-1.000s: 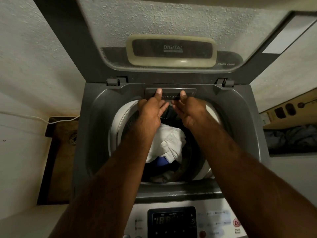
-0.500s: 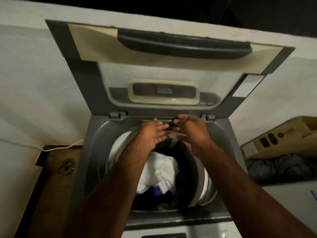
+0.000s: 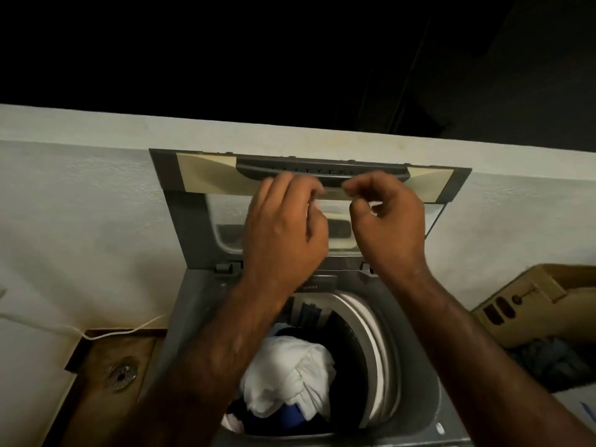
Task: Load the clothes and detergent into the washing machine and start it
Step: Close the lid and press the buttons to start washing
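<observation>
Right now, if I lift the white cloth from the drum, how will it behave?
The white cloth is crumpled into soft folds, so probably floppy and light. It lies on a blue cloth, so it might drag that along.

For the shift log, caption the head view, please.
Left hand and right hand, fingers curled, hover before the open lid; white cloth lies in the drum.

At your left a white cable (image 3: 129,330) trails past a brown floor (image 3: 106,414) with a round drain (image 3: 121,377); at your right a cardboard box (image 3: 529,304) sits by the wall (image 3: 80,221).
</observation>
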Available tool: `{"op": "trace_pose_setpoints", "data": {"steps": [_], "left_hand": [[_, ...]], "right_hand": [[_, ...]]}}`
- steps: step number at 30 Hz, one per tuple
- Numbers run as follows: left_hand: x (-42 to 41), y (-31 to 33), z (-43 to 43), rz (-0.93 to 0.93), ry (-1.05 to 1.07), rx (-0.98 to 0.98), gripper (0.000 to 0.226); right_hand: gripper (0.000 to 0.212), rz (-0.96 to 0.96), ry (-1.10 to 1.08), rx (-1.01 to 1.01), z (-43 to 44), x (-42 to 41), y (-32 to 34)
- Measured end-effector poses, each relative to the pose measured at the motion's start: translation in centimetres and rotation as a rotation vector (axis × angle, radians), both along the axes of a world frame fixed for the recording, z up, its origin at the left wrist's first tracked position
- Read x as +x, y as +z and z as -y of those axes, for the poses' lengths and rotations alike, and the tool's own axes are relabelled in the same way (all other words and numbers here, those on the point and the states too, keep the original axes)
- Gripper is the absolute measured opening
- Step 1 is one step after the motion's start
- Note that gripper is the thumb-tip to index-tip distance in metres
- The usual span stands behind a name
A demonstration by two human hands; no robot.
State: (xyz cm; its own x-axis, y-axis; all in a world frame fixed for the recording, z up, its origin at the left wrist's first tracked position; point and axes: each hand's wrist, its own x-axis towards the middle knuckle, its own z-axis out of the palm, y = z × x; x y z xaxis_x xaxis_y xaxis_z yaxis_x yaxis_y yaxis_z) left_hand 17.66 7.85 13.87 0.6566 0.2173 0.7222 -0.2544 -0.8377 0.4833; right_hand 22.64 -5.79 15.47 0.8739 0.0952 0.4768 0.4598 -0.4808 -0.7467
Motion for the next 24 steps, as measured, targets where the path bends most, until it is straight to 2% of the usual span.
{"op": "trace_pose_setpoints", "data": {"steps": [1,3,6,9,15,24], "left_hand": [[0.4,1.0,-0.3,0.016,0.054,0.107,0.024],[1.2,2.2,-0.9,-0.084,0.133,0.255,0.033],[2.1,1.9,-1.8,-0.317,0.153,0.349,0.041],[2.4,1.4,-2.2,-0.352,0.17,0.401,0.04],[2.1,1.7,-2.4,-0.333,0.15,0.411,0.032],[-2.4,0.7,-1.2,-0.306,0.109,0.418,0.022]], "right_hand": [[0.025,0.079,-0.025,-0.051,-0.1,0.1,0.7],[0.031,0.163,-0.062,-0.225,-0.4,0.5,1.5],[0.044,0.109,-0.045,-0.496,-0.9,1.3,1.5],[0.047,0.09,-0.053,-0.646,-0.9,1.4,0.9],[0.034,0.162,-0.102,-0.699,-0.7,0.8,0.4],[0.027,0.188,-0.018,-0.71,1.8,-3.0,-0.9]]}}
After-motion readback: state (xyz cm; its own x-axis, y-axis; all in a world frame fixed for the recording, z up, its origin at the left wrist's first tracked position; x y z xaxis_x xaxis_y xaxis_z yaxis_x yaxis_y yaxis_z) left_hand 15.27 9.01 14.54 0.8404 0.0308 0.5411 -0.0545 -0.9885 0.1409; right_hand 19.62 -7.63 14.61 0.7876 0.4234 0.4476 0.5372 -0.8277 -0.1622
